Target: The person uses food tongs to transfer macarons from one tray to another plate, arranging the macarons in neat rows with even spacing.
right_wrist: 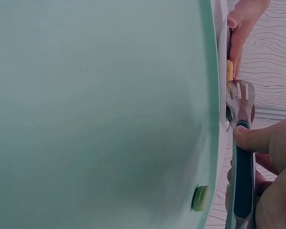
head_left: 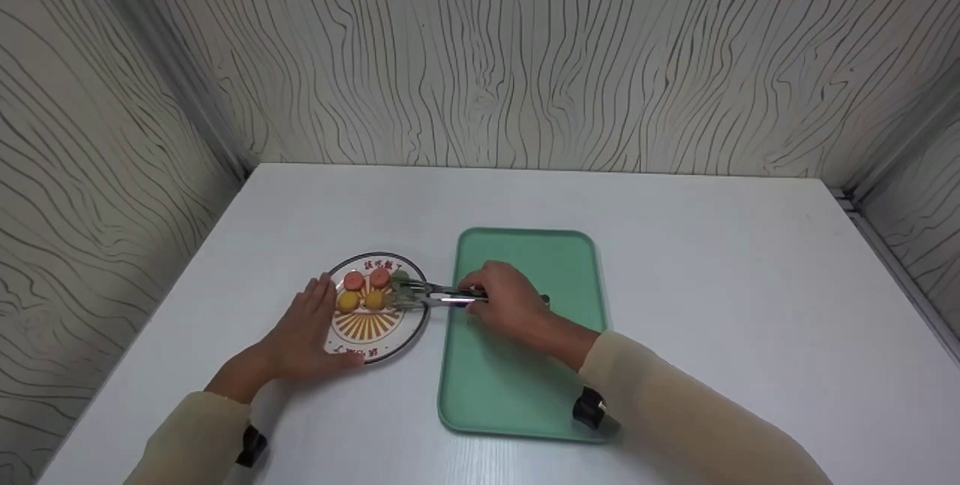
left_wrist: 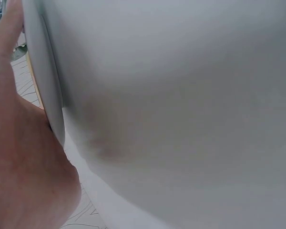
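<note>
My right hand (head_left: 510,299) grips the dark handle of metal serving tongs (right_wrist: 244,171) with fork-like ends. The tongs reach left over a round white plate (head_left: 397,338). On the plate lie two pink macarons (head_left: 354,280), two yellow macarons (head_left: 375,299) and a green macaron (head_left: 400,275) by the tong tips. Whether the tips touch it, I cannot tell. Against the plate's left rim rest the straight fingers of my left hand (head_left: 304,335), its thumb at the front rim. In the right wrist view, another green macaron (right_wrist: 200,198) sits on the green tray (right_wrist: 109,95).
The green tray lies just right of the plate, beneath my right hand and forearm. Both stand on a white table (head_left: 712,282). Wood-grain patterned walls (head_left: 525,57) rise behind and at the sides.
</note>
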